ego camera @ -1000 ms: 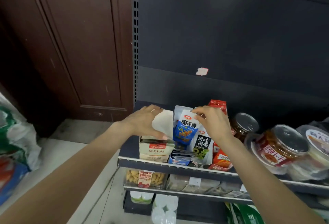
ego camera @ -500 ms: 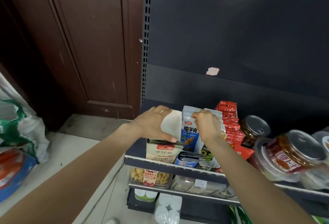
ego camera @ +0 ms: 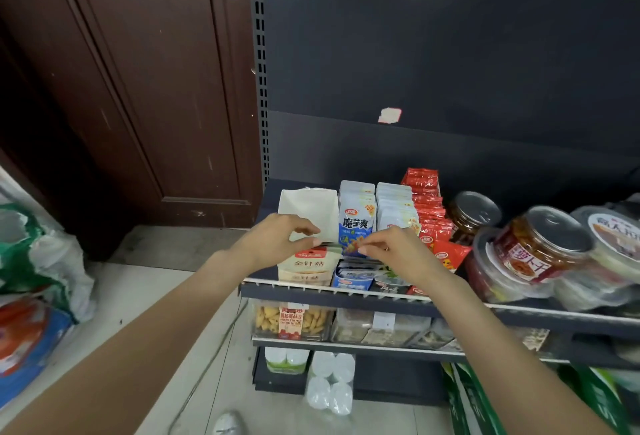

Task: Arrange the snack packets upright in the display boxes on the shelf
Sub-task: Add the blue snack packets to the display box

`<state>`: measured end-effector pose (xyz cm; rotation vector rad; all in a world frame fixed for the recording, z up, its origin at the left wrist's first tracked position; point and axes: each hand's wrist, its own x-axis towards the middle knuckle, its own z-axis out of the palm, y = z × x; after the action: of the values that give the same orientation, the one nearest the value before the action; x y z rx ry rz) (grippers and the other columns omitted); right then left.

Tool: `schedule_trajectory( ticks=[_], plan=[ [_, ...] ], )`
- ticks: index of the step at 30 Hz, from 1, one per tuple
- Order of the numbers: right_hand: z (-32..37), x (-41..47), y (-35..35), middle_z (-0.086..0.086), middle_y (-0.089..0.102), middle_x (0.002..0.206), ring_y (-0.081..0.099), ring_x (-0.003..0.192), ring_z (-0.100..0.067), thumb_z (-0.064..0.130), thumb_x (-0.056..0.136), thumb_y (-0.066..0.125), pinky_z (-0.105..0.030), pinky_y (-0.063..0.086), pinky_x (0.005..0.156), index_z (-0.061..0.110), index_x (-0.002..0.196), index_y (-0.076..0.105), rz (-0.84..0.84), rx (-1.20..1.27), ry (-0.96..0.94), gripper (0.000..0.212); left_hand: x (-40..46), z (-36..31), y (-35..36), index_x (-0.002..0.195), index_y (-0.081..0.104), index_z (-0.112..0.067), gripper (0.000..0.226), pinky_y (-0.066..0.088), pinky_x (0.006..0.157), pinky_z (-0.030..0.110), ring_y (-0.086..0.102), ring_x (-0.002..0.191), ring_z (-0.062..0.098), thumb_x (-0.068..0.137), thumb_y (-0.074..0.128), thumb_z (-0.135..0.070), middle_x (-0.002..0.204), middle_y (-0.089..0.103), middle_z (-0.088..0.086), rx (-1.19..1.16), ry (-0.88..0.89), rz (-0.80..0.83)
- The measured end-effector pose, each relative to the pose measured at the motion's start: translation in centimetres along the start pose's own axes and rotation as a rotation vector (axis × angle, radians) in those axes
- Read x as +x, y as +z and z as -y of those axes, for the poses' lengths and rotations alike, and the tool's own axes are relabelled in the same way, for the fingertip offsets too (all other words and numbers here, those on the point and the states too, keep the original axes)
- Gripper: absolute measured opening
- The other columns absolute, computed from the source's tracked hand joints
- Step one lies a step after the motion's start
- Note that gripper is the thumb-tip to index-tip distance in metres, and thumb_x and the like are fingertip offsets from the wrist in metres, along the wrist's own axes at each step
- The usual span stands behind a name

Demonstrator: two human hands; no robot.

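A white display box [ego camera: 308, 208] stands at the left end of the shelf [ego camera: 332, 291], its tall back flap raised. My left hand [ego camera: 277, 240] pinches the box's front edge. Beside it a row of blue-and-white snack packets [ego camera: 356, 218] stands upright in a blue display box [ego camera: 349, 279]. My right hand [ego camera: 394, 253] pinches the lower part of the front blue packet. Further right, silver packets [ego camera: 394, 206] and red packets [ego camera: 427, 202] also stand in upright rows.
Round jars with metal lids [ego camera: 540, 244] crowd the shelf's right part. Clear bins of snacks [ego camera: 291, 322] fill the lower shelf. Paper rolls [ego camera: 329, 382] sit at the bottom. Sacks [ego camera: 38, 261] lie on the floor at left, by a brown door [ego camera: 138, 88].
My right hand has come down from the top of the blue packets to their lower front. My left hand has slid forward off the white flap to the box's front edge. The packets now stand straight.
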<state>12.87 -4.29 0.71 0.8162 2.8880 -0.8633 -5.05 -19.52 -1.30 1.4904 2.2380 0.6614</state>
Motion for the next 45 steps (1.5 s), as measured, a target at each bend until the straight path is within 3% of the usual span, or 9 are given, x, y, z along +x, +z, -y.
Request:
schedule_trajectory(
  ticks=[8, 16, 21, 27, 29, 35, 39, 42, 45],
  plan=[
    [1.4, -0.4, 1.6, -0.006, 0.068, 0.108, 0.062, 0.097, -0.029, 0.009, 0.093, 0.047, -0.035, 0.05, 0.077, 0.021, 0.114, 0.066, -0.08, -0.533, -0.033, 0.031, -0.9, -0.8, 0.5, 0.111, 0.069, -0.026, 0.024, 0.051, 0.091, 0.035, 0.06, 0.099, 0.007, 0.09, 0.062, -0.032, 0.112, 0.067, -0.01, 0.0, -0.03, 0.009],
    [1.0, -1.6, -0.4, -0.001, 0.071, 0.103, 0.065, 0.092, -0.016, 0.011, 0.091, 0.057, -0.034, 0.054, 0.08, 0.019, 0.107, 0.07, -0.332, -0.071, 0.026, 0.022, -1.4, -1.2, 0.6, 0.112, 0.068, -0.025, 0.022, 0.051, 0.09, 0.039, 0.06, 0.098, 0.011, 0.092, 0.058, -0.028, 0.111, 0.068, -0.007, 0.037, -0.067, 0.008],
    [1.4, -2.8, -4.3, 0.002, 0.071, 0.087, 0.061, 0.079, -0.01, 0.01, 0.086, 0.065, -0.031, 0.052, 0.077, 0.018, 0.095, 0.073, -0.513, 0.088, 0.028, 0.015, -1.4, -2.6, 0.2, 0.135, 0.05, -0.024, 0.042, 0.051, 0.09, 0.033, 0.061, 0.101, 0.014, 0.094, 0.055, -0.027, 0.118, 0.063, -0.001, -0.077, -0.105, -0.058],
    [2.1, -4.8, -7.7, 0.016, 0.064, 0.074, 0.06, 0.072, 0.004, 0.006, 0.084, 0.065, -0.008, 0.045, 0.067, 0.019, 0.083, 0.071, -0.646, 0.297, -0.007, 0.014, 0.0, -5.6, -0.8, 0.134, 0.048, -0.021, 0.038, 0.051, 0.062, 0.018, 0.06, 0.06, 0.008, 0.098, 0.047, -0.03, 0.086, 0.067, 0.006, -0.321, -0.121, -0.112],
    [2.2, -5.5, -8.2, 0.014, 0.065, 0.077, 0.062, 0.076, 0.002, 0.006, 0.085, 0.064, -0.013, 0.048, 0.071, 0.019, 0.083, 0.07, -0.668, 0.39, -0.015, 0.015, 0.2, -6.7, -1.0, 0.127, 0.054, -0.016, 0.037, 0.049, 0.057, 0.015, 0.061, 0.06, 0.007, 0.098, 0.044, -0.036, 0.083, 0.068, 0.006, -0.586, -0.205, -0.085],
    [0.7, -7.4, -8.1, 0.011, 0.069, 0.088, 0.065, 0.091, -0.009, 0.009, 0.086, 0.065, -0.041, 0.054, 0.085, 0.03, 0.075, 0.069, -0.712, 0.589, -0.051, 0.024, 0.6, -8.1, -1.5, 0.101, 0.065, -0.011, 0.029, 0.05, 0.081, 0.025, 0.067, 0.085, 0.013, 0.097, 0.048, -0.033, 0.097, 0.071, 0.005, -0.938, -0.27, -0.081],
    [0.0, -8.6, -7.7, 0.018, 0.056, 0.101, 0.052, 0.098, 0.004, 0.011, 0.081, 0.07, -0.035, 0.048, 0.093, 0.037, 0.072, 0.068, -0.79, 0.575, -0.044, 0.028, 1.1, -9.2, -1.4, 0.095, 0.066, -0.004, 0.01, 0.054, 0.076, 0.02, 0.067, 0.087, 0.013, 0.09, 0.06, -0.01, 0.098, 0.069, 0.01, -1.031, -0.265, -0.138],
    [-0.9, -8.8, -7.6, 0.012, 0.065, 0.095, 0.06, 0.101, -0.008, 0.009, 0.082, 0.069, -0.044, 0.051, 0.09, 0.035, 0.073, 0.072, -0.74, 0.656, -0.046, 0.028, 1.4, -10.0, -1.3, 0.094, 0.065, -0.007, 0.013, 0.055, 0.069, 0.016, 0.063, 0.093, 0.018, 0.087, 0.061, 0.002, 0.097, 0.067, 0.011, -1.107, -0.243, -0.157],
    [-1.5, -9.1, -7.2, -0.002, 0.072, 0.098, 0.067, 0.098, -0.02, 0.005, 0.089, 0.059, -0.043, 0.055, 0.085, 0.019, 0.088, 0.072, -0.689, 0.819, -0.039, 0.02, 1.1, -10.3, -1.4, 0.11, 0.064, -0.014, 0.029, 0.051, 0.078, 0.022, 0.062, 0.103, 0.017, 0.088, 0.057, 0.004, 0.11, 0.066, 0.01, -1.12, -0.163, -0.11]
  ],
)
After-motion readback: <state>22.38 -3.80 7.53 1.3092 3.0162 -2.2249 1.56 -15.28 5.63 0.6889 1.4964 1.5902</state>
